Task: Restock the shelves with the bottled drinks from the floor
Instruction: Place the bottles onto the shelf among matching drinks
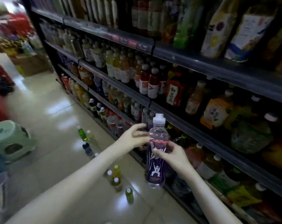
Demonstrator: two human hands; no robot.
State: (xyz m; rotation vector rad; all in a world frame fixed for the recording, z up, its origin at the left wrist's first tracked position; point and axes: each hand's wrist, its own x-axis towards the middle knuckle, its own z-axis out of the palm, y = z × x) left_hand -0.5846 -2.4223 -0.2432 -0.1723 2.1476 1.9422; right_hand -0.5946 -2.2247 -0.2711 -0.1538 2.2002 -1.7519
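A clear bottle with a purple label and white cap (pixel 156 167) is held upright in front of the lower shelves. My right hand (pixel 172 155) grips it round the middle of the label. My left hand (pixel 134 137) is at the bottle's upper left, its fingers curled and touching the clear shoulder. Several bottles stand on the floor (pixel 116 178) below my arms, green, yellow and dark ones, with more further up the aisle (pixel 86 139). The dark shelving (pixel 201 139) on the right is packed with bottled drinks.
A pale green plastic stool (pixel 11 139) stands on the tiled floor at the left. Red goods and boxes fill the far end of the aisle (pixel 16 38). The shelf edges (pixel 217 70) jut out on the right.
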